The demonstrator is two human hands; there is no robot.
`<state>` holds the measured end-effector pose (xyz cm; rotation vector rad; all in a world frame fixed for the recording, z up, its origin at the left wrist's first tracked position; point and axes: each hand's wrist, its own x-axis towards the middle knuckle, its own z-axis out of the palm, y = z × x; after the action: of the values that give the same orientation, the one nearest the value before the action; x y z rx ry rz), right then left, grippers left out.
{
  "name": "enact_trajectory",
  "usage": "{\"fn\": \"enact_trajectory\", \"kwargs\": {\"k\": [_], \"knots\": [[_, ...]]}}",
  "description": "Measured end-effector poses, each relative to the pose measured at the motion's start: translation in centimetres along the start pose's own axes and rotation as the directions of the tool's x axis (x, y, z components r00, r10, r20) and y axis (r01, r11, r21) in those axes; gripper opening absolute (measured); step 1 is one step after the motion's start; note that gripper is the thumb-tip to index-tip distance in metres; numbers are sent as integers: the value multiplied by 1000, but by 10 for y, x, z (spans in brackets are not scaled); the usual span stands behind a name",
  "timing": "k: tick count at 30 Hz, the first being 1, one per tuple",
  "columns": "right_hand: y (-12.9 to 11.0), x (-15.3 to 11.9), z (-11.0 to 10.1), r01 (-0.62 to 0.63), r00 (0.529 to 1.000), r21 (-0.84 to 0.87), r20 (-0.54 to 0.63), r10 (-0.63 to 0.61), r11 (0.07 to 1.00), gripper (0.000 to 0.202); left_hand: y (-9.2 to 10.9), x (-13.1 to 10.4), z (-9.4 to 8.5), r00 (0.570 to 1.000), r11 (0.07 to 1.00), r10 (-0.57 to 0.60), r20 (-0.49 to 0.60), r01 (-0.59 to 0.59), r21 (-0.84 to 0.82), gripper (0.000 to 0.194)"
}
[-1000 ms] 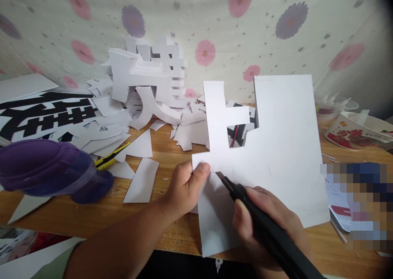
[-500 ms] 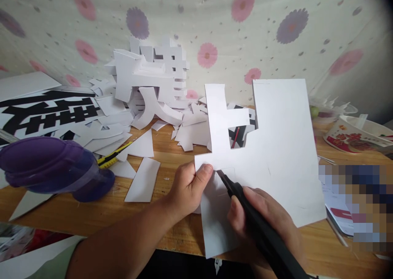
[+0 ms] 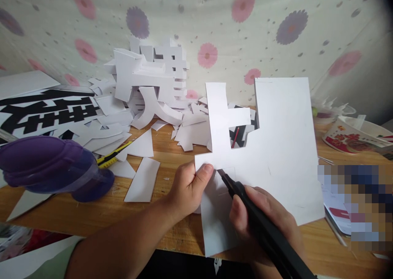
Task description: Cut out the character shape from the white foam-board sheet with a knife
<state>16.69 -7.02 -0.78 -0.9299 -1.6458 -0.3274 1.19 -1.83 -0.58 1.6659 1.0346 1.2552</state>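
Observation:
A white foam board point(image 3: 282, 148) with notches cut out along its upper left is held up over the table. My left hand point(image 3: 190, 184) pinches its left edge, thumb on the front face. In my right hand point(image 3: 270, 213) is a black utility knife point(image 3: 264, 225), gripped like a pen. Its blade tip touches the board or hovers just above it, close to my left thumb and beside faint pencil lines that mark a rectangle. Through a cut-out in the board a red pencil point(image 3: 235, 137) shows behind.
White cut-out characters point(image 3: 150, 74) stand at the back, with scraps point(image 3: 193, 129) around them. To the left are black-printed sheets point(image 3: 52, 111), a yellow cutter point(image 3: 115, 155) and a purple container point(image 3: 52, 164). Right: a paper bowl point(image 3: 356, 135) and a partly pixelated phone point(image 3: 337, 217).
The board has tilted very slightly, its upper part shifting a little to the right. The knife tip stays near my left thumb, with my right hand moved only slightly.

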Motion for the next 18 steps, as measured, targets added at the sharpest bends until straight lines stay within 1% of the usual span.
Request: {"fn": "enact_trajectory", "kwargs": {"k": [4, 8, 11, 14, 18], "knots": [[-2, 2, -1, -28, 999, -15, -28, 28, 999, 29, 0, 0, 0, 1000, 1000, -24, 1, 24, 0, 40], [-2, 3, 2, 18, 998, -1, -66, -18, 1000, 31, 1, -1, 0, 1000, 1000, -28, -4, 28, -6, 41], [-2, 2, 4, -12, 994, 15, -105, 14, 1000, 31, 1, -1, 1, 1000, 1000, -25, -18, 25, -7, 40], [-2, 1, 6, -21, 994, 37, -104, 24, 999, 31, 2, 0, 0, 1000, 1000, -8, -20, 7, -17, 37], [-2, -1, 6, -55, 992, 30, -109, 58, 998, 33, 3, 1, 0, 1000, 1000, 7, -30, -8, -10, 38]]}}
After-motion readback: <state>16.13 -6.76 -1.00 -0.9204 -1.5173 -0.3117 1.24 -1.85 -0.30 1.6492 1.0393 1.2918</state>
